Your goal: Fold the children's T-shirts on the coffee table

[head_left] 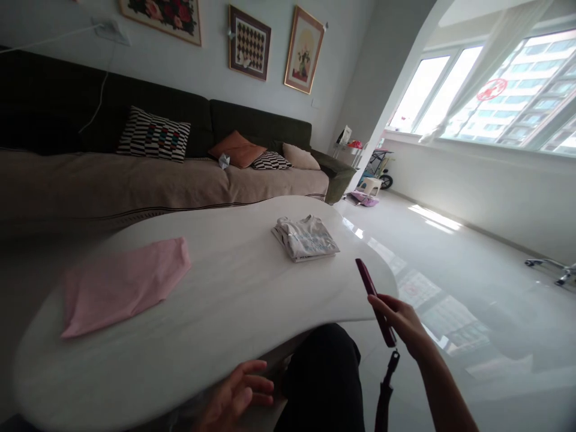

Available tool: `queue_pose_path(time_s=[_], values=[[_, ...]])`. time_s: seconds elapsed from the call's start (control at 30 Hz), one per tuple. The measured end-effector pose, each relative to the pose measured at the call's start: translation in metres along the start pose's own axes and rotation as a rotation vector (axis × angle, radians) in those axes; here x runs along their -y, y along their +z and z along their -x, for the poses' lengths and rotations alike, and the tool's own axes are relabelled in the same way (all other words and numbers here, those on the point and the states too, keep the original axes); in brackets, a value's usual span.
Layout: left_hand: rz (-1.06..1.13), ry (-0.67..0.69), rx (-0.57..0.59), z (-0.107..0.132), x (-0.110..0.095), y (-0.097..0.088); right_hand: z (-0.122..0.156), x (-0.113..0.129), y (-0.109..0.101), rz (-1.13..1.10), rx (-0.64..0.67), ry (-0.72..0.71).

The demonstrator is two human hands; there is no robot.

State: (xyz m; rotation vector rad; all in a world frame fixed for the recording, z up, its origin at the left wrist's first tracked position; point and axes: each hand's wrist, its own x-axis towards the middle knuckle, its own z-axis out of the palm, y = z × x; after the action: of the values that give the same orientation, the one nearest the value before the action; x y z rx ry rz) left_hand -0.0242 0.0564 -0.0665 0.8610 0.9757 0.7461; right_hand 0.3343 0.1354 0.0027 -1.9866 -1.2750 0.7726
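Note:
My right hand (400, 321) pinches a slim dark red phone-like object (366, 277), seen edge-on and tilted over the table's right edge. A dark strap (384, 384) with a clip dangles from its lower end. At the near edge of the white table (234, 300), my left hand (236, 393) is empty with its fingers apart and slightly bent. A folded stack of light grey printed shirts (308, 238) lies on the table's right part. On the left part lies a flat, smooth pink cloth (128, 282). Neither hand touches the cloth or the shirts.
My knee (324, 372) in black trousers is by the table's near edge. Behind the table runs a long dark green sofa (258, 120) with a beige cover and several cushions. A white stool (371, 186) stands at the back right, and a chair base (555, 270) at the far right.

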Motion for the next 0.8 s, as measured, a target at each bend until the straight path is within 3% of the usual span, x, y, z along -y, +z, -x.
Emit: queue_pose_path(time_s=[0.07,0.13,0.27,0.4,0.5,0.6,0.7,0.8], values=[[-0.06,0.046,-0.171,-0.01,-0.005,-0.013,-0.038,-0.004,0.001,0.404,-0.109,0.05],[-0.142,0.133,-0.313,-0.022,-0.013,-0.029,-0.073,-0.009,0.008,0.623,-0.167,0.091],[-0.452,0.375,-0.607,-0.048,-0.032,-0.073,-0.132,-0.021,0.029,0.695,-0.165,0.153],[-1.023,0.496,-0.998,-0.073,-0.051,-0.12,-0.171,-0.037,0.045,0.697,-0.192,0.215],[-1.313,0.322,-1.21,-0.088,-0.063,-0.146,-0.193,-0.049,0.052,0.686,-0.251,0.227],[-1.38,0.086,-1.324,-0.099,-0.074,-0.163,-0.21,-0.057,0.056,0.66,-0.31,0.235],[-1.364,-0.029,-1.347,-0.107,-0.08,-0.176,-0.22,-0.065,0.06,0.633,-0.367,0.24],[-1.337,-0.087,-1.299,-0.114,-0.077,-0.185,-0.224,-0.072,0.061,0.626,-0.359,0.239]])
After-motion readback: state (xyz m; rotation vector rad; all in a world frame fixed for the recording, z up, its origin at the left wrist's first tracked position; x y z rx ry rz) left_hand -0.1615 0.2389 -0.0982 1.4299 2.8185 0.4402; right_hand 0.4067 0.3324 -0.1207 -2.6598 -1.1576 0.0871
